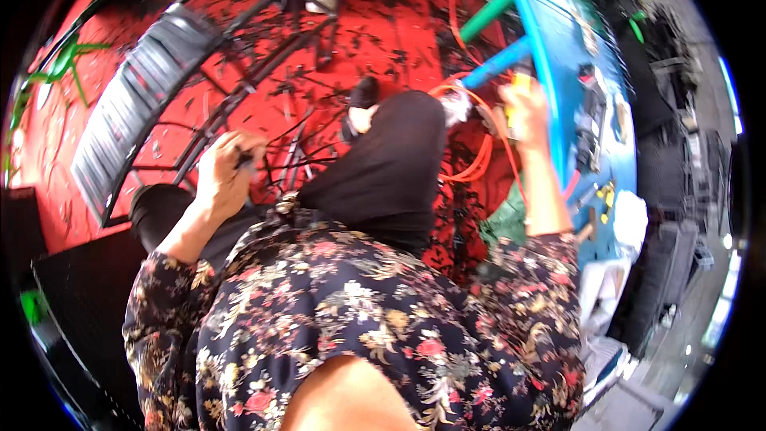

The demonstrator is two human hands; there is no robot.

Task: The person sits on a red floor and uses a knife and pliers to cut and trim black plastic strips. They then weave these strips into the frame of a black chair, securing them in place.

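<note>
My left hand [228,174] is curled closed in front of my left knee, with a small dark piece [244,160] at its fingers, too blurred to name. Beside it stands a black metal frame [190,80] with a shiny grey ribbed panel [144,100]. On the other side, my right hand [527,116] is closed around a yellow tool [522,82], smeared by motion, so its kind does not show. An orange hose [499,136] passes close to that hand, next to the edge of a blue table [550,72].
Black scraps litter the red floor [399,24]. Tools [590,116] and a white bag [630,219] lie on the blue table, whose blue leg [499,62] angles toward my knees. A green stool [68,64] stands far left, a black box [84,295] near left.
</note>
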